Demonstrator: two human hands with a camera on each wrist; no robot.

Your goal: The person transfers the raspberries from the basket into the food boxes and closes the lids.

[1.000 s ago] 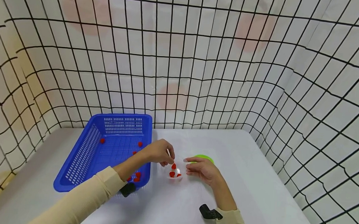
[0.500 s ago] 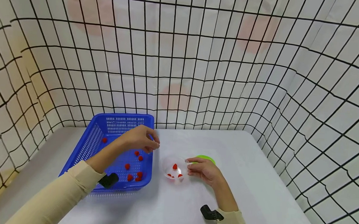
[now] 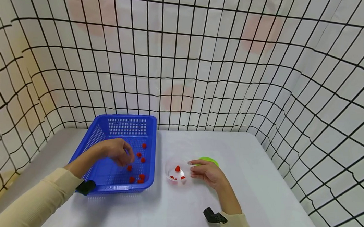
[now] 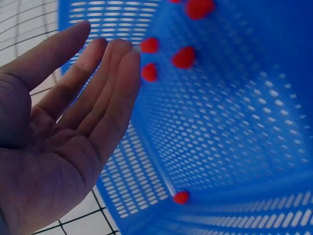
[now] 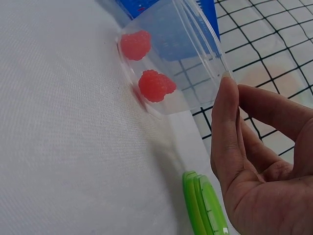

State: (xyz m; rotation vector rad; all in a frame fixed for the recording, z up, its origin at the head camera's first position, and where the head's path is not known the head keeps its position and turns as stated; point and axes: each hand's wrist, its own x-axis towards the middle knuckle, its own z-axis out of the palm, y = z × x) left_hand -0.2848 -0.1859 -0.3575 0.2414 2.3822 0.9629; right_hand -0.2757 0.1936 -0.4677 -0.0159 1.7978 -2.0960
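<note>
My left hand (image 3: pixel 118 152) hovers inside the blue plastic basket (image 3: pixel 151 160), its fingers loosely extended and holding nothing in the left wrist view. Several red raspberries (image 4: pixel 184 57) lie on the basket floor, mostly along its right side; another raspberry (image 4: pixel 181 197) sits by itself in a corner. A clear round plastic tub (image 3: pixel 170 168) stands on the table right of the basket. Thumb and fingertips of my right hand (image 3: pixel 208 173) pinch its rim. Inside the tub are several raspberries; two, one of them a raspberry (image 5: pixel 155 85) near the wall, show clearly in the right wrist view.
A bright green lid (image 5: pixel 208 205) lies on the table just behind the right hand. White cloth covers the table (image 3: pixel 252 192). Black netting (image 3: pixel 202 70) stands against white walls at the back and both sides.
My left hand has moved from above the tub leftward and down into the basket. The right hand stays at the tub's rim. The head view has shifted slightly.
</note>
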